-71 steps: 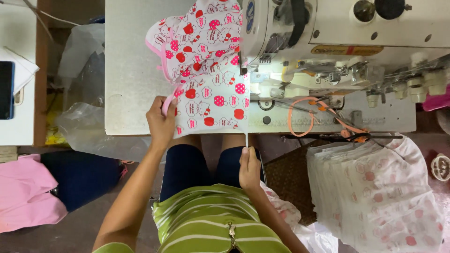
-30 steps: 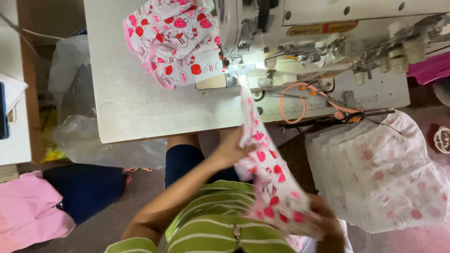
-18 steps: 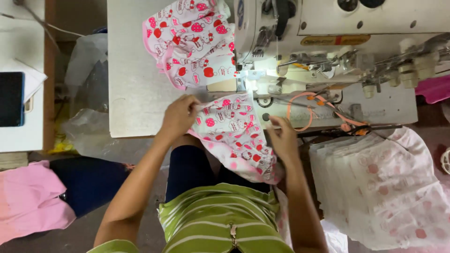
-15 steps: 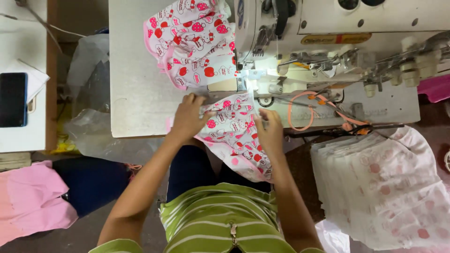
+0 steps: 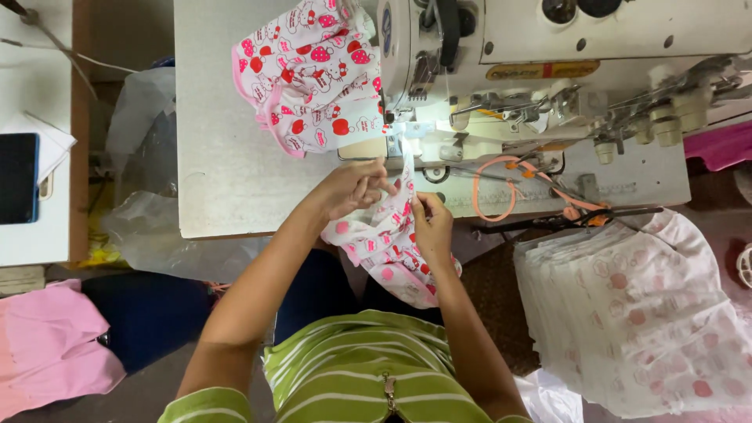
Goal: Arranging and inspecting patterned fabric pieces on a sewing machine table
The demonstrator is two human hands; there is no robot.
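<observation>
A white cotton piece printed with red strawberries [image 5: 388, 243] was pinched at mid-frame by the left hand [image 5: 350, 188] and right hand [image 5: 431, 227], its edge lifted toward the needle of the white sewing machine [image 5: 548, 70]. Finished pieces [image 5: 313, 70] were heaped on the counter [image 5: 227, 157], upper left.

Pink-and-white fabric piece [image 5: 389, 247] with red prints, crumpled, draped over table edge beside sewing machine needle

White sewing table [image 5: 235, 164], industrial sewing machine [image 5: 548, 70] mounted at right, printed pink-and-red fabric pile [image 5: 309, 66] resting beside machine head
</observation>
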